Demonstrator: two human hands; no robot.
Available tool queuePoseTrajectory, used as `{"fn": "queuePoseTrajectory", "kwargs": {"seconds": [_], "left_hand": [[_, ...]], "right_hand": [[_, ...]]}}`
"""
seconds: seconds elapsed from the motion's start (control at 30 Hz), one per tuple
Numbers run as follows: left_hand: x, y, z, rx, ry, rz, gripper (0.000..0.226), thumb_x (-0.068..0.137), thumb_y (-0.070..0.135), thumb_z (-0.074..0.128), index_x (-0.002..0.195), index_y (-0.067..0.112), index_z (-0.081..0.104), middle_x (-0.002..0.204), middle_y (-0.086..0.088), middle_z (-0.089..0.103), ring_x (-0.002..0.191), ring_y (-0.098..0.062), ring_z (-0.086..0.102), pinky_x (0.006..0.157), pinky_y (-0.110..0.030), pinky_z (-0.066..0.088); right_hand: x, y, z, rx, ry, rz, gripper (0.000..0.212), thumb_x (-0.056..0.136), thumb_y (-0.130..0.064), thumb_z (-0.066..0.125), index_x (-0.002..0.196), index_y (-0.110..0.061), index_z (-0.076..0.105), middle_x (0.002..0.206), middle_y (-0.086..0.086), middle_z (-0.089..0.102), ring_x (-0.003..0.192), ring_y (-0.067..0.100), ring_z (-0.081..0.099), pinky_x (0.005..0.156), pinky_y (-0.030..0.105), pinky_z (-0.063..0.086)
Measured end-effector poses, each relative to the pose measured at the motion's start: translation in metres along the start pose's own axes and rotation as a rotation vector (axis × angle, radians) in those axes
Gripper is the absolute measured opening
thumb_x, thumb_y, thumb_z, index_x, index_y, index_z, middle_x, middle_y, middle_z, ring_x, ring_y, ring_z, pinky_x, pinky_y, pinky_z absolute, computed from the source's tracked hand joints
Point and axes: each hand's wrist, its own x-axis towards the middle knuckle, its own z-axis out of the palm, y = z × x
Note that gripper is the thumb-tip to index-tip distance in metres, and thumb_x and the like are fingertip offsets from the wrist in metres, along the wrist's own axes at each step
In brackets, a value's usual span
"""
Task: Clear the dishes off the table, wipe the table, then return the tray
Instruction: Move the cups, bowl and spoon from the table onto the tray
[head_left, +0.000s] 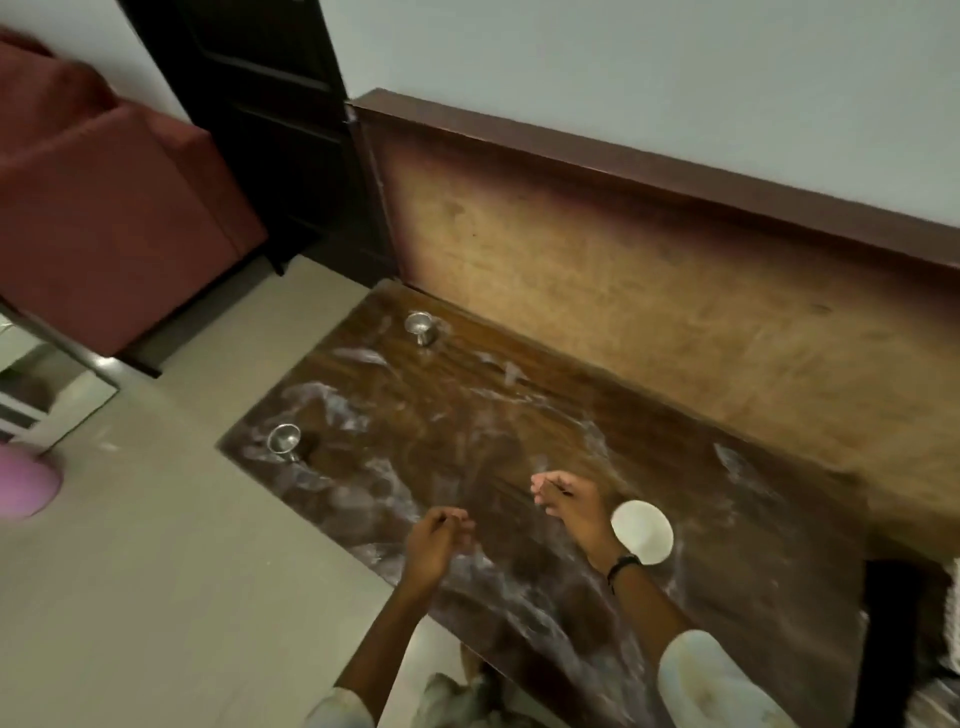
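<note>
A dark wooden table (467, 441) with pale smears stretches from the upper left to the lower right. Two small steel cups stand on it: one (421, 327) near the far corner, one (284, 441) at the near left edge. A white bowl (644, 530) sits just right of my right wrist. My left hand (436, 540) hovers over the table's near edge with fingers loosely curled and nothing in it. My right hand (566, 504) hangs above the table's middle, fingers loosely curled and holding nothing. No tray is in view.
A tall wooden panel (649, 270) backs the table against the wall. A red sofa (104, 208) stands at the left, a dark door (270, 130) behind it. A pink object (26, 488) lies on the pale floor at the left edge.
</note>
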Motion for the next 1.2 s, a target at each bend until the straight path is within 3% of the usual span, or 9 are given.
{"fn": "queuePoseTrajectory", "kwargs": {"seconds": [0.13, 0.23, 0.37, 0.57, 0.67, 0.77, 0.97, 1.1, 1.2], "left_hand": [[0.016, 0.009, -0.056, -0.053, 0.098, -0.020, 0.020, 0.095, 0.013, 0.047, 0.094, 0.005, 0.066, 0.083, -0.005, 0.069, 0.075, -0.017, 0.063, 0.066, -0.024, 0.049], [0.023, 0.012, -0.083, -0.082, 0.159, -0.029, 0.022, 0.095, 0.013, 0.046, 0.090, 0.008, 0.067, 0.082, -0.002, 0.069, 0.077, -0.018, 0.064, 0.064, -0.021, 0.050], [0.028, 0.013, -0.110, -0.119, 0.237, -0.020, 0.021, 0.095, 0.014, 0.047, 0.087, 0.011, 0.066, 0.082, -0.004, 0.069, 0.075, -0.018, 0.064, 0.054, -0.015, 0.051], [0.052, 0.015, -0.143, -0.130, 0.329, -0.060, 0.021, 0.093, 0.013, 0.048, 0.087, 0.011, 0.068, 0.087, -0.008, 0.071, 0.083, -0.022, 0.065, 0.074, -0.029, 0.049], [0.074, 0.014, -0.160, -0.183, 0.338, -0.085, 0.020, 0.093, 0.013, 0.049, 0.092, 0.005, 0.068, 0.091, -0.012, 0.070, 0.080, -0.023, 0.065, 0.066, -0.024, 0.048], [0.112, 0.015, -0.177, -0.275, 0.346, -0.153, 0.020, 0.094, 0.008, 0.047, 0.095, -0.002, 0.064, 0.082, -0.012, 0.066, 0.070, -0.020, 0.062, 0.060, -0.020, 0.048], [0.204, 0.005, -0.215, -0.417, 0.321, -0.376, 0.023, 0.092, -0.002, 0.044, 0.075, 0.004, 0.058, 0.071, -0.006, 0.060, 0.068, -0.018, 0.057, 0.060, -0.023, 0.048], [0.254, -0.013, -0.239, -0.390, 0.348, -0.525, 0.024, 0.093, 0.004, 0.042, 0.075, 0.018, 0.050, 0.079, -0.001, 0.053, 0.070, -0.013, 0.051, 0.066, -0.023, 0.044], [0.286, -0.032, -0.257, -0.326, 0.374, -0.575, 0.022, 0.091, 0.009, 0.046, 0.077, 0.024, 0.047, 0.081, 0.003, 0.050, 0.079, -0.018, 0.053, 0.071, -0.027, 0.045]], "right_hand": [[0.021, -0.026, 0.044, -0.082, -0.087, -0.022, 0.015, 0.095, -0.014, 0.058, 0.086, -0.020, 0.069, 0.085, -0.006, 0.070, 0.067, -0.003, 0.065, 0.061, 0.015, 0.048], [0.031, -0.044, 0.064, -0.119, -0.146, -0.035, 0.014, 0.095, -0.012, 0.059, 0.086, -0.017, 0.069, 0.083, -0.008, 0.069, 0.070, 0.004, 0.065, 0.060, 0.016, 0.047], [0.045, -0.062, 0.086, -0.143, -0.186, -0.028, 0.017, 0.095, -0.013, 0.060, 0.083, -0.023, 0.068, 0.080, -0.006, 0.069, 0.067, 0.001, 0.064, 0.060, 0.016, 0.046], [0.076, -0.088, 0.121, -0.182, -0.201, -0.029, 0.014, 0.095, -0.014, 0.058, 0.098, -0.006, 0.069, 0.079, -0.004, 0.067, 0.069, 0.005, 0.062, 0.060, 0.014, 0.047], [0.098, -0.097, 0.141, -0.195, -0.196, 0.000, 0.013, 0.095, -0.015, 0.058, 0.097, -0.009, 0.070, 0.083, -0.001, 0.068, 0.071, 0.006, 0.062, 0.061, 0.015, 0.048], [0.133, -0.101, 0.163, -0.240, -0.202, 0.040, 0.014, 0.096, -0.018, 0.057, 0.096, -0.012, 0.070, 0.086, -0.001, 0.070, 0.072, 0.004, 0.063, 0.060, 0.012, 0.049], [0.218, -0.101, 0.210, -0.178, -0.194, 0.241, 0.013, 0.097, -0.005, 0.050, 0.105, 0.000, 0.061, 0.081, 0.005, 0.061, 0.059, 0.004, 0.062, 0.054, 0.012, 0.045], [0.271, -0.089, 0.244, -0.215, -0.153, 0.371, 0.026, 0.098, -0.006, 0.051, 0.122, 0.003, 0.056, 0.095, 0.011, 0.063, 0.072, 0.010, 0.058, 0.067, 0.021, 0.045], [0.302, -0.086, 0.265, -0.186, -0.121, 0.428, 0.036, 0.098, -0.006, 0.051, 0.133, 0.000, 0.045, 0.105, 0.014, 0.060, 0.074, 0.012, 0.058, 0.072, 0.023, 0.046]]}}
